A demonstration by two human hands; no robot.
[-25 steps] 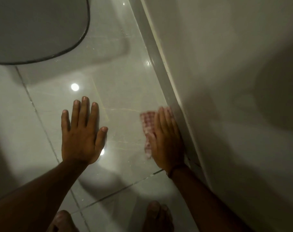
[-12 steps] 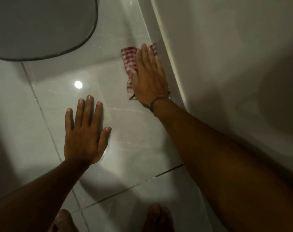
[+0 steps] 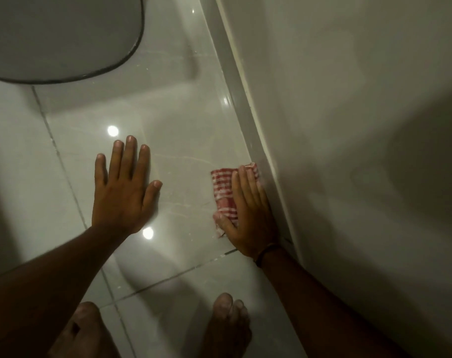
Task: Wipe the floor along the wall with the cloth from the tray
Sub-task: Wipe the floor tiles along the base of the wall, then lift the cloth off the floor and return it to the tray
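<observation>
The floor is shiny pale tile, and it meets a plain wall along a grey strip at the floor's right edge. A dark round mat lies at the floor's far left corner. The red and white cloth lies flat on the floor, touching that strip. The right hand presses down on it with an open, flat grip, fingers straight, not curled round the cloth. The left hand is spread flat on the tile with nothing in it, propping the person up. Half a second ago the cloth was far up along the wall; now it is pulled back near the bare feet. So one long rub is done, and the wiping looks well under way.
</observation>
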